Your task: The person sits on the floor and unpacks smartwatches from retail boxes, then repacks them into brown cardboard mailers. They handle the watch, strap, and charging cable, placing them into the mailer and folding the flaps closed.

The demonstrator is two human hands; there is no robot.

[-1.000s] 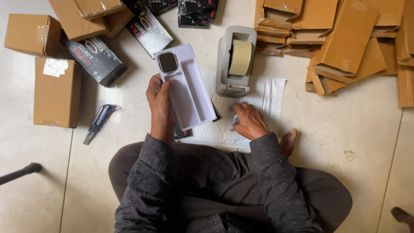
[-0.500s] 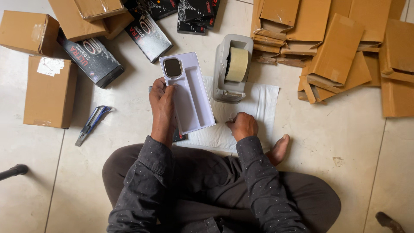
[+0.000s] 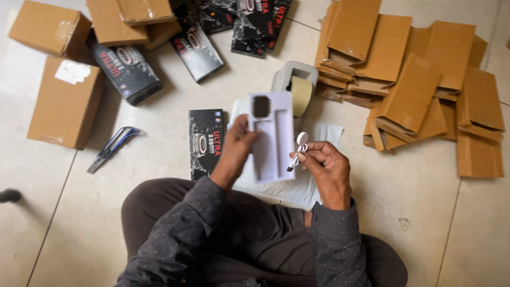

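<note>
I sit cross-legged on a tiled floor. My left hand [image 3: 237,148] grips the left edge of a white plastic insert tray [image 3: 274,139] that holds a dark rectangular watch face [image 3: 261,106] at its top. My right hand [image 3: 325,169] pinches a small white round charger puck with a short coiled cable [image 3: 298,148] just to the right of the tray. A black product box [image 3: 205,141] lies on the floor beside my left forearm. White bubble wrap sheets [image 3: 313,187] lie under the tray.
A grey tape dispenser [image 3: 295,84] stands behind the tray. Several folded brown cardboard mailers [image 3: 414,85] are piled at the right. Brown cartons [image 3: 66,101] and more black product boxes [image 3: 127,72] lie at the upper left. A blue utility knife [image 3: 112,149] rests on the floor at left.
My right hand has lifted off the floor and now holds the white charger puck beside the tray. The black box beside my left arm has come into view. The view has shifted.
</note>
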